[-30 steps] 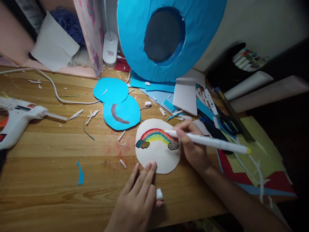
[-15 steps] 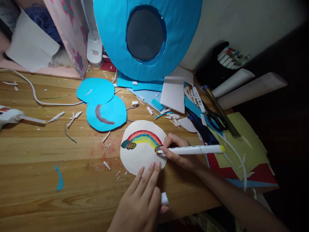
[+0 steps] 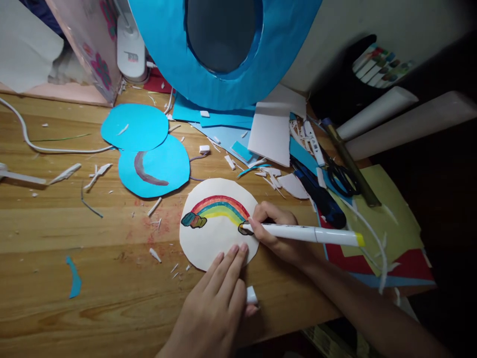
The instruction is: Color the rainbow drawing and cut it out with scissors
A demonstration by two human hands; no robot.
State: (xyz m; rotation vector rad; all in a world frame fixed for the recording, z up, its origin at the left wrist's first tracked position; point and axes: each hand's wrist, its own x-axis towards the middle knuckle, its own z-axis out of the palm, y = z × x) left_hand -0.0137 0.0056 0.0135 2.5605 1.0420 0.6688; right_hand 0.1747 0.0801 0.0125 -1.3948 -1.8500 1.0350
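Two bare hands met at a round, cream-white paper disc [image 3: 214, 237], which lay flat on the brown wooden table [image 3: 122, 283]. The right hand [image 3: 286, 249] was closed around a slim white marker with a yellow end [image 3: 309, 233], its fingers pinching low on the barrel, near the tip. That tip was at the small, black-outlined cloud [image 3: 246, 231] at the right foot of a painted rainbow [image 3: 222, 205]; whether it pressed on the paper, I could not tell. The left hand [image 3: 215, 302] lay with its fingers extended and close together, the tips on the disc's lower rim, while a small white cap-like piece [image 3: 252, 295] was tucked by its thumb.

Filling in the cloud seemed to be the step in hand, and it called for short, light strokes inside the black line. The low grip suited such a tight shape. Steady pressure from the left fingertips, clear of the coloured bands, was the best guard against the disc turning. The right hand needed to rest outside the rainbow, since damp ink could have smeared. Grey already showed in the cloud, so a yellow tip dragged over it might have dulled. White foam scraps [image 3: 155, 255] lay near the disc's left side; any that slid beneath would probably have made the surface bumpy.
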